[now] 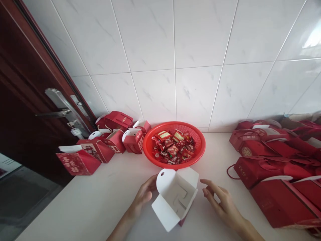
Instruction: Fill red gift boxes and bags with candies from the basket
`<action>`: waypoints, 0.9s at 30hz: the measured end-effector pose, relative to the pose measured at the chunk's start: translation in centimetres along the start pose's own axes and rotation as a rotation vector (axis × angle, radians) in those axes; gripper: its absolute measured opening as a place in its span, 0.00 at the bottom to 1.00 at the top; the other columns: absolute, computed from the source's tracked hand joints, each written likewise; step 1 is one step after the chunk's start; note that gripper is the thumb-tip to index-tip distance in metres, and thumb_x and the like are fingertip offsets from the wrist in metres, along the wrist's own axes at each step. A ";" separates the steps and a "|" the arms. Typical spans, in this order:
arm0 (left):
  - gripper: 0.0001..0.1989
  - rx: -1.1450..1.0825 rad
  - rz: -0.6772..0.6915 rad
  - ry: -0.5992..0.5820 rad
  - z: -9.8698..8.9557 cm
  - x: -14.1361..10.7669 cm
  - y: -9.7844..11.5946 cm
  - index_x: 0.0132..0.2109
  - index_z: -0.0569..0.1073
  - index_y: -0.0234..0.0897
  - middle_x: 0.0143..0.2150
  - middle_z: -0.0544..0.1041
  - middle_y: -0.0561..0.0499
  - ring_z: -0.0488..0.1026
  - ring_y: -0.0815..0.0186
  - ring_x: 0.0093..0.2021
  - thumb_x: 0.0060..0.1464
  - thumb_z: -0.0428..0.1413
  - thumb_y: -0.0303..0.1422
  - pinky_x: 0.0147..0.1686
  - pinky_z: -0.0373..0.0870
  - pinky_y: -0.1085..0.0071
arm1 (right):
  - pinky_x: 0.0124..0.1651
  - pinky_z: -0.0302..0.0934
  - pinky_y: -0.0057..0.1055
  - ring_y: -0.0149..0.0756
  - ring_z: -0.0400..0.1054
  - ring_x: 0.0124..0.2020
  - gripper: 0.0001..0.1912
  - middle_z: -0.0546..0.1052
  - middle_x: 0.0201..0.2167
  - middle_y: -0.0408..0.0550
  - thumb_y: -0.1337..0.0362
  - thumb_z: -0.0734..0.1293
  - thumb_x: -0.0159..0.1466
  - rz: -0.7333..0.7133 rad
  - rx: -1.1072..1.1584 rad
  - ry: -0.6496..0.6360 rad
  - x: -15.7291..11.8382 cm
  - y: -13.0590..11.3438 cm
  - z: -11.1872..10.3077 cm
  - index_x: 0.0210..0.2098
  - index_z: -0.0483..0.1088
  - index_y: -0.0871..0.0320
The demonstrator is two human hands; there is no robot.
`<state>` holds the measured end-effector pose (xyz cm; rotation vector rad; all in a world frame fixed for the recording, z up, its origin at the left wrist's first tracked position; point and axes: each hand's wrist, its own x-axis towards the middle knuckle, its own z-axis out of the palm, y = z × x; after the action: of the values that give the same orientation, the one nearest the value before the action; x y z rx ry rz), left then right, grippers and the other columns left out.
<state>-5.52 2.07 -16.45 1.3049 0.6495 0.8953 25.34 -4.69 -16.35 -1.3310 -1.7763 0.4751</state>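
An open gift box [173, 197] with a white inside and red outside stands on the table, its flaps spread and the slotted bottom showing. My left hand [144, 194] is at the box's left side, thumb apart from the fingers; its fingertips go behind the rounded flap, so whether they touch it is hidden. To the right of the box, my right hand [222, 202] holds nothing, with its fingers apart and pointing toward the box. Just behind the box sits a red plastic basket [202, 145] holding wrapped candies [173, 149], mostly in red wrappers.
Several red gift boxes [80, 162] stand at the left near the door [30, 83] with its metal handle. More red boxes [283, 197] crowd the right side of the white table [105, 197]. A tiled wall [150, 40] rises behind.
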 end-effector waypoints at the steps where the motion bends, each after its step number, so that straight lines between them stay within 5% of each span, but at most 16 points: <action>1: 0.41 0.002 -0.009 0.032 0.0 0.1 0.0 0.62 0.72 0.39 0.62 0.74 0.38 0.69 0.38 0.62 0.48 0.61 0.58 0.60 0.65 0.51 | 0.25 0.65 0.29 0.35 0.70 0.23 0.18 0.77 0.23 0.45 0.52 0.56 0.72 -0.003 0.006 -0.011 -0.1 0.0 0.1 0.50 0.70 0.54; 7: 0.27 0.058 -0.001 0.297 -0.3 1.2 0.3 0.44 0.82 0.34 0.43 0.83 0.40 0.78 0.49 0.45 0.49 0.60 0.53 0.48 0.71 0.59 | 0.28 0.65 0.29 0.34 0.70 0.23 0.16 0.76 0.24 0.43 0.55 0.55 0.73 -0.053 -0.010 -0.023 -0.3 -0.2 0.5 0.48 0.70 0.54; 13: 0.20 0.014 0.079 0.576 -0.9 1.7 0.4 0.34 0.82 0.34 0.27 0.78 0.45 0.74 0.59 0.31 0.46 0.62 0.48 0.35 0.70 0.64 | 0.31 0.66 0.30 0.35 0.72 0.25 0.14 0.77 0.25 0.44 0.56 0.55 0.73 -0.063 0.004 -0.009 -0.3 -0.4 0.7 0.49 0.68 0.54; 27: 0.17 -0.165 -0.043 0.598 -1.7 2.4 1.2 0.35 0.83 0.33 0.29 0.80 0.47 0.75 0.64 0.32 0.38 0.70 0.39 0.36 0.70 0.70 | 0.32 0.69 0.28 0.34 0.72 0.25 0.13 0.77 0.25 0.43 0.58 0.58 0.71 -0.034 0.076 0.067 0.0 -0.6 1.1 0.46 0.71 0.55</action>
<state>-5.92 5.04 -15.39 0.8654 1.0362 1.2891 24.11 -4.70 -16.60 -1.2481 -1.7069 0.4695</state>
